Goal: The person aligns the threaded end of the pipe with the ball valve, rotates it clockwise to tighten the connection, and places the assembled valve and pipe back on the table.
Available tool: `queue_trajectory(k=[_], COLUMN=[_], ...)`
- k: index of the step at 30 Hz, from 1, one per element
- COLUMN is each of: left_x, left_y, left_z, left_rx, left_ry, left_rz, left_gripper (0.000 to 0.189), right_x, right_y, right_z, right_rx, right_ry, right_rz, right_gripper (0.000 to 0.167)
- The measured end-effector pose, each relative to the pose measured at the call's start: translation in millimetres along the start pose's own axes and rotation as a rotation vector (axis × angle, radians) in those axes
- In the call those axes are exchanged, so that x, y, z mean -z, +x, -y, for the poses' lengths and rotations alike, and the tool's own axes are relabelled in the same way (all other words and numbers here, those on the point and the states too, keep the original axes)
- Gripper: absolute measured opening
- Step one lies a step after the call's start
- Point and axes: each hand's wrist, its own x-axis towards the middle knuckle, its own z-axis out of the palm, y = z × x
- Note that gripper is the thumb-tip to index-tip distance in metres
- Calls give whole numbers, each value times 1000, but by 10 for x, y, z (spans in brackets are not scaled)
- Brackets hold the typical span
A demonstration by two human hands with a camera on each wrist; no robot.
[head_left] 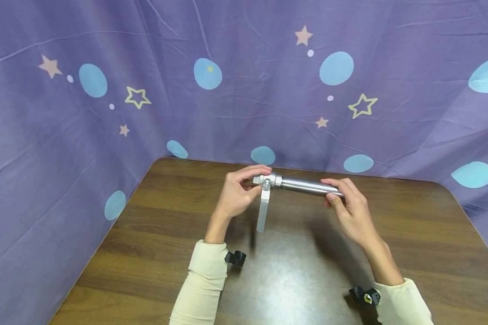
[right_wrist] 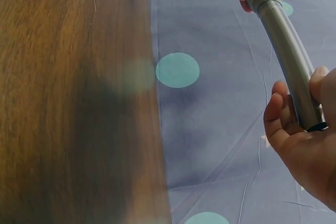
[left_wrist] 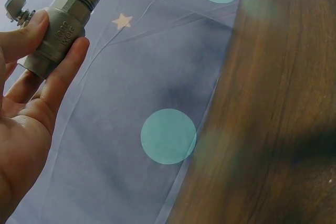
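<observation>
A metal ball valve (head_left: pixel 271 180) with a flat lever handle (head_left: pixel 263 212) is joined to a threaded steel pipe (head_left: pixel 305 185), held above the table. My left hand (head_left: pixel 238 192) grips the valve body between thumb and fingers. Raised lettering on the valve (left_wrist: pixel 63 32) shows in the left wrist view, with the pipe's threads entering its end. Around the pipe's free end, my right hand (head_left: pixel 351 210) curls its thumb and fingers. In the right wrist view the pipe (right_wrist: pixel 289 56) runs from the right hand (right_wrist: pixel 310 150) up to the valve.
Beneath both hands lies a brown wooden table (head_left: pixel 158 253) with rounded far corners. A purple curtain (head_left: pixel 244 113) printed with stars and blue dots hangs behind it and along the left side. Black wrist mounts (head_left: pixel 236 258) sit by the cream sleeves (head_left: pixel 201 280).
</observation>
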Motion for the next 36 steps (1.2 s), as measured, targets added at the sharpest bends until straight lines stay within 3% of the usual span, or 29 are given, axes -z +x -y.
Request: queue_trajectory(k=[5,12,23,36], left_x=[-2,7,39,50], left_y=[2,5,1,-6], left_z=[11,32,17,12], left_rx=[-2,-5,23,51], left_ry=[10,14,49,43], left_rz=[-1,-25,0,19], left_gripper=[39,42,42,41], right_x=[15,35,23,-2], right_y=[7,5,18,34], right_z=[10,16,38,22], right_rx=[-7,9,35,49], right_ry=[15,-3,24,89], right_rz=[18,38,-49,-63], right_gripper=[38,52,42,43])
